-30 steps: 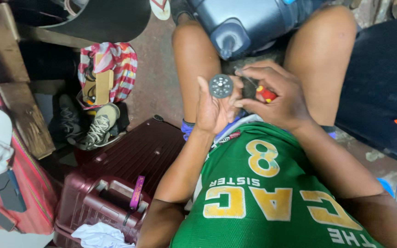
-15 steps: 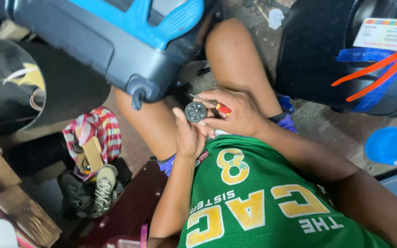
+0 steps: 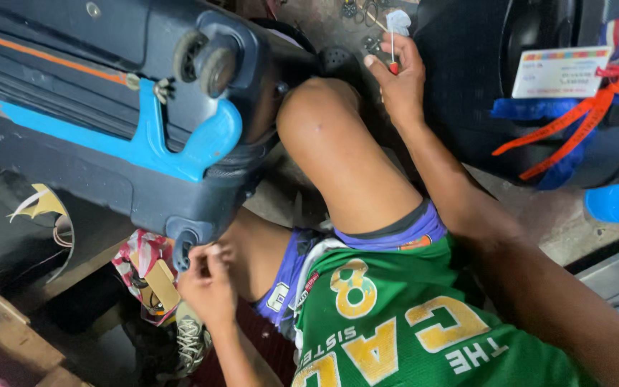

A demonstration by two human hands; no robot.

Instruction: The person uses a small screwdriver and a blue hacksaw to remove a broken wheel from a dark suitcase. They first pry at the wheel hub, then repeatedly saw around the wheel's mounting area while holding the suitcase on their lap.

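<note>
Lying tipped on its side against the person's raised knee, the dark blue hard suitcase (image 3: 94, 93) shows a bright blue moulded trim and a twin wheel (image 3: 205, 64) at one upper corner. At its lower corner the left hand (image 3: 209, 283) has its grip pressed together around the wheel socket; what it pinches is hidden. The right hand (image 3: 399, 82) pinches a red-handled screwdriver (image 3: 393, 50), its tip blurred among small parts on the floor.

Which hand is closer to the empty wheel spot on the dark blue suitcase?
Left. The left hand is right at the empty wheel socket on the suitcase corner. The right hand is far off past the knee, holding a red-handled tool.
</note>
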